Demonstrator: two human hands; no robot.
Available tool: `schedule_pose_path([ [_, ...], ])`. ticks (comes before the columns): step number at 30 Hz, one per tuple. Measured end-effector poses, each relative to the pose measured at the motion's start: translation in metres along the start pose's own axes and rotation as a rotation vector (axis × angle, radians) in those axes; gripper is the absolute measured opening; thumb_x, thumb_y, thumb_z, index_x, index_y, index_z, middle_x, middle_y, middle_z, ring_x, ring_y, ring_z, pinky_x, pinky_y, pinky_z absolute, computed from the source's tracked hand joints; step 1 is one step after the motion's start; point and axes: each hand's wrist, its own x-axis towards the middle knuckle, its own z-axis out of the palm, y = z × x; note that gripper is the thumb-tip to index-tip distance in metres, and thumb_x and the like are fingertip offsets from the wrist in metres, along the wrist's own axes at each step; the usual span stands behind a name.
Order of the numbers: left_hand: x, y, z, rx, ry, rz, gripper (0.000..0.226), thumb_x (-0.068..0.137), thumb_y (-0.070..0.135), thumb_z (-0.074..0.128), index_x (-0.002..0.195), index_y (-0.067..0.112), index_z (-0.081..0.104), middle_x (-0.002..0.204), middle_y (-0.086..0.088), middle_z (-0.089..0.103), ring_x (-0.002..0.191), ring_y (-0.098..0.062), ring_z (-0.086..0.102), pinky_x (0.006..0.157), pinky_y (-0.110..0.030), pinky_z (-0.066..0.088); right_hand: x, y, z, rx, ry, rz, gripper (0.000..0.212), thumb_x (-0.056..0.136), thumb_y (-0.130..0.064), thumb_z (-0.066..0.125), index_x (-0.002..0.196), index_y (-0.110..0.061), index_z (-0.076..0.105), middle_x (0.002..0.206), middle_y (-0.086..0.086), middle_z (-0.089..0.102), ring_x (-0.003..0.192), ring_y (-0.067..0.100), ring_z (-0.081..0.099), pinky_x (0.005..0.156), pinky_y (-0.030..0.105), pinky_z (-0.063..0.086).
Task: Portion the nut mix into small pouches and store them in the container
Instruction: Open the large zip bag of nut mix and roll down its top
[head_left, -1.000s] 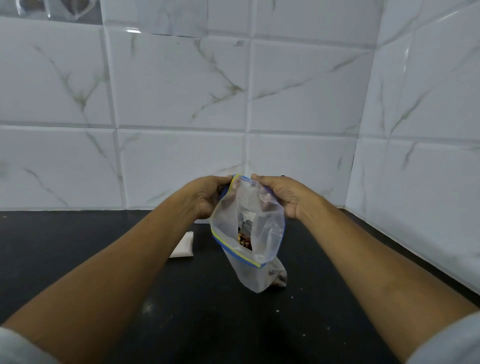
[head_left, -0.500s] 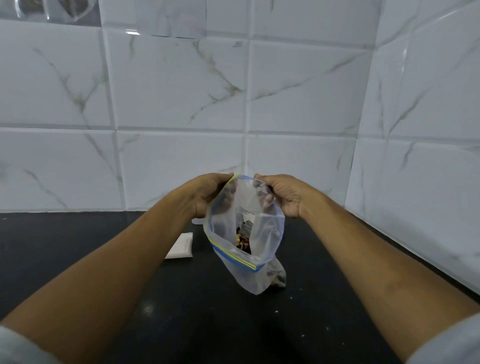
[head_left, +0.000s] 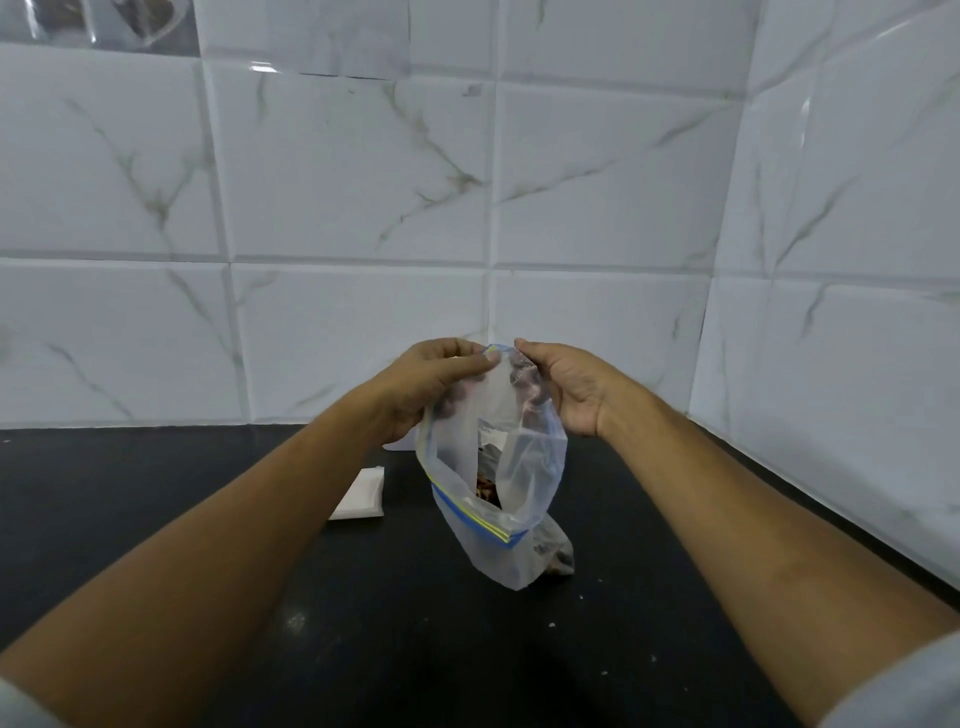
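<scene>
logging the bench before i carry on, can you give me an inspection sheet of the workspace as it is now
surface: black countertop, a few pale crumbs
job's things: clear zip bag, mouth open, nut mix inside
clutter: small white packet lying left of the bag
fingers: left hand and right hand each pinch the bag's far rim
cables: nothing seen
surroundings: white marbled tile wall behind and to the right

The black counter meets the white tiled wall behind and at the right; a small flat white packet lies on it; pale crumbs are scattered near the front; whether the bottom of the zip bag touches it, I cannot tell.
</scene>
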Motion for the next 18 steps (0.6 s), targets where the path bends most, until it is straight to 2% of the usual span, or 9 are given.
schedule_pose_path([
  [1,-0.003,0.002,0.001,0.065,0.007,0.042,0.015,0.093,0.027,0.074,0.101,0.014,0.074,0.08,0.0,0.068,0.059,-0.009,0.054,0.05,-0.02,0.044,-0.001,-0.001,0.0,-0.017,-0.005,-0.029,0.03,0.09,-0.031,0.078,0.106,-0.007,0.069,0.09,0.013,0.056,0.074,0.022,0.051,0.082,0.035,0.047],
  [2,-0.004,0.002,0.001,0.123,0.039,0.07,0.011,0.094,0.022,0.073,0.101,0.014,0.074,0.08,-0.001,0.068,0.059,-0.009,0.053,0.049,-0.019,0.043,-0.004,-0.002,0.0,-0.05,-0.034,-0.062,0.034,0.085,-0.027,0.084,0.108,-0.006,0.07,0.089,0.014,0.058,0.073,0.022,0.052,0.079,0.032,0.049],
  [4,-0.005,0.003,0.001,0.18,0.121,0.101,0.014,0.096,0.023,0.07,0.101,0.011,0.075,0.083,-0.003,0.068,0.063,-0.011,0.053,0.052,-0.018,0.046,-0.01,-0.004,-0.001,-0.198,0.001,-0.191,0.02,0.086,-0.014,0.082,0.101,-0.006,0.071,0.077,0.008,0.064,0.06,0.016,0.056,0.056,0.025,0.052],
  [6,-0.004,0.003,0.0,0.188,0.188,0.134,0.017,0.098,0.025,0.068,0.099,0.01,0.077,0.085,-0.006,0.068,0.07,-0.013,0.056,0.061,-0.023,0.05,-0.016,-0.006,0.0,-0.404,0.113,-0.321,0.013,0.088,-0.005,0.077,0.099,-0.008,0.071,0.078,0.005,0.064,0.061,0.014,0.057,0.049,0.026,0.052],
  [9,-0.003,0.002,-0.001,0.375,0.308,0.199,0.022,0.098,0.032,0.066,0.094,0.016,0.08,0.076,-0.003,0.069,0.068,-0.015,0.056,0.064,-0.029,0.047,-0.015,-0.006,-0.001,-0.726,0.305,-0.468,0.008,0.089,-0.015,0.079,0.089,-0.01,0.072,0.08,0.002,0.068,0.068,0.017,0.062,0.058,0.033,0.057],
  [12,-0.001,0.002,-0.004,0.575,0.39,0.225,0.024,0.099,0.036,0.062,0.088,0.022,0.078,0.064,0.005,0.06,0.063,-0.014,0.053,0.058,-0.026,0.04,-0.014,-0.005,-0.002,-0.973,0.458,-0.541,0.026,0.086,-0.036,0.081,0.076,-0.014,0.071,0.073,-0.001,0.073,0.067,0.019,0.069,0.069,0.037,0.058],
  [14,-0.002,0.006,-0.002,0.703,0.39,0.298,0.016,0.098,0.034,0.063,0.103,0.025,0.075,0.083,0.007,0.068,0.077,-0.014,0.062,0.066,-0.027,0.048,-0.017,-0.007,0.001,-0.988,0.411,-0.541,0.029,0.088,-0.038,0.08,0.075,-0.013,0.073,0.069,-0.002,0.074,0.061,0.016,0.069,0.067,0.037,0.059],
  [16,-0.003,0.013,0.001,0.784,0.359,0.376,0.027,0.094,0.036,0.068,0.12,0.029,0.071,0.103,0.008,0.069,0.091,-0.013,0.065,0.079,-0.031,0.054,-0.021,-0.007,0.008,-0.948,0.291,-0.531,0.024,0.09,-0.034,0.079,0.081,-0.012,0.077,0.07,-0.001,0.074,0.06,0.013,0.067,0.061,0.032,0.057],
  [18,-0.002,0.022,0.001,0.866,0.344,0.39,0.022,0.092,0.039,0.069,0.112,0.03,0.074,0.1,0.009,0.071,0.089,-0.013,0.066,0.077,-0.032,0.055,-0.025,-0.01,0.015,-0.938,0.227,-0.546,0.017,0.091,-0.027,0.079,0.089,-0.011,0.077,0.078,0.002,0.074,0.069,0.015,0.067,0.059,0.026,0.051],
])
